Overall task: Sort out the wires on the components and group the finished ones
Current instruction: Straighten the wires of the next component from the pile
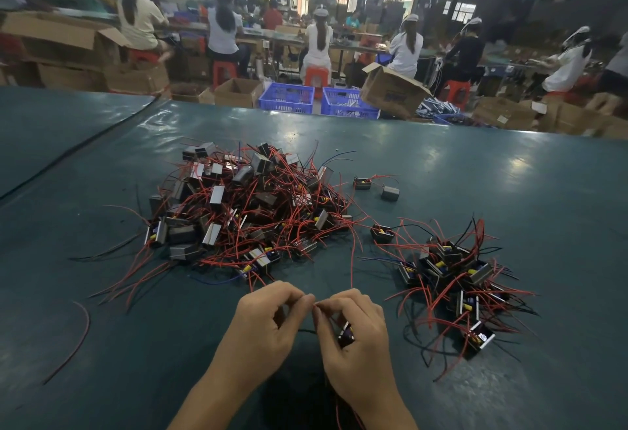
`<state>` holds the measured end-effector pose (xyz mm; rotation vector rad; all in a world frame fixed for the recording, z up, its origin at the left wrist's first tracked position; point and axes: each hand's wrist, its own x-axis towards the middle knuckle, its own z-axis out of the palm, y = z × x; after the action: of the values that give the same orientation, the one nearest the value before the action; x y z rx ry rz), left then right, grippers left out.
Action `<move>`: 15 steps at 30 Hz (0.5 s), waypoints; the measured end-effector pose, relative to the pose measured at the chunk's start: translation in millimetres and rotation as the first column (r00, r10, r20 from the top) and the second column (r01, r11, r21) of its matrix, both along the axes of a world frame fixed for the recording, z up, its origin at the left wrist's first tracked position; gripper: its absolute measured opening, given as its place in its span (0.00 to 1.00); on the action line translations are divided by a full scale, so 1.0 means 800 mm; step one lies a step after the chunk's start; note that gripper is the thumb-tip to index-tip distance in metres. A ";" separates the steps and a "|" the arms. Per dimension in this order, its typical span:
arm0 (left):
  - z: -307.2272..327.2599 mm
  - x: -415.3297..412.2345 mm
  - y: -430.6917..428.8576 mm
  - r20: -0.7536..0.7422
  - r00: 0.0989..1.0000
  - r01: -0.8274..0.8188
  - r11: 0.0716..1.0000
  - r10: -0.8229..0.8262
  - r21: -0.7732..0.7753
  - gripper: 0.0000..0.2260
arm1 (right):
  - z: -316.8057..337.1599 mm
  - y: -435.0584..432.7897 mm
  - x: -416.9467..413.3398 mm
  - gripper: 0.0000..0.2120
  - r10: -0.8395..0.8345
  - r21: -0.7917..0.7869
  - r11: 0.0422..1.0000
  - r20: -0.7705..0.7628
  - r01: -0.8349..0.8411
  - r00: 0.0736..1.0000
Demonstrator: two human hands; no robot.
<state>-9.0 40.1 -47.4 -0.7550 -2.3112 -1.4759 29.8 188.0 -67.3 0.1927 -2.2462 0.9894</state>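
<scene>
The right hand point(353, 331) curls around a small dark block component with blue winding point(346, 334), low between both piles. The left hand point(268, 321) pinches its thin lead point(315, 307). Risk: a hard pull may snap the lead, and trailing wires may snag the smaller red-wired finished pile point(455, 280) nearby.

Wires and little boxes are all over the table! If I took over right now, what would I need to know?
Left hand: pinches what looks like a thin wire at its fingertips, close against the right hand.
Right hand: grips one small component.
Where things are: the big pile of tangled components sits ahead on the green table. A smaller pile lies to the right, probably the finished group. A few loose components lie between them.
Done: likely just the smaller pile.
Left: sort the held component's wires, add it to the smaller pile, then work through the big pile.
</scene>
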 end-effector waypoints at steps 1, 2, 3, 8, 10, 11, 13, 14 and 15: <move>-0.001 0.000 0.001 -0.027 1.000 -0.013 0.999 0.012 -0.039 0.07 | -0.001 0.001 0.000 0.04 -0.001 0.012 1.000 -0.004 0.001 1.000; -0.002 0.001 0.003 -0.034 0.999 -0.028 0.998 0.027 -0.057 0.08 | -0.003 0.002 -0.001 0.05 -0.006 0.030 1.000 -0.013 0.006 1.000; -0.004 0.002 0.006 -0.017 0.999 -0.047 0.998 0.046 -0.050 0.09 | -0.005 0.003 -0.002 0.05 -0.014 0.057 0.998 -0.028 0.015 1.000; -0.008 0.005 0.019 0.319 0.945 -0.120 0.982 0.068 0.145 0.16 | -0.008 0.002 -0.005 0.08 -0.063 0.180 0.980 -0.102 0.081 0.993; -0.005 0.005 0.020 0.409 0.912 -0.101 0.957 -0.020 0.273 0.15 | -0.007 -0.001 -0.006 0.07 -0.074 0.129 0.988 -0.077 0.084 0.994; -0.002 0.005 0.019 0.412 0.910 -0.100 0.941 -0.045 0.324 0.15 | -0.006 -0.002 -0.006 0.05 -0.082 0.082 0.993 -0.064 0.087 0.995; 0.000 0.006 0.016 0.359 0.933 -0.106 0.923 -0.038 0.371 0.14 | -0.004 -0.001 -0.005 0.02 -0.110 -0.054 0.993 -0.038 0.108 0.993; 0.000 0.006 0.013 0.324 0.946 -0.102 0.923 -0.026 0.371 0.14 | -0.002 0.000 -0.005 0.04 -0.129 -0.153 0.980 -0.015 0.125 0.992; -0.001 0.005 0.010 0.292 0.956 -0.095 0.928 -0.016 0.360 0.13 | -0.001 0.002 -0.006 0.06 -0.147 -0.260 0.955 0.015 0.146 0.989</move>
<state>-5.1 47.7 -48.1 -0.4034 -2.1176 -2.0427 25.3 189.5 -68.0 -0.0867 -2.0670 1.1868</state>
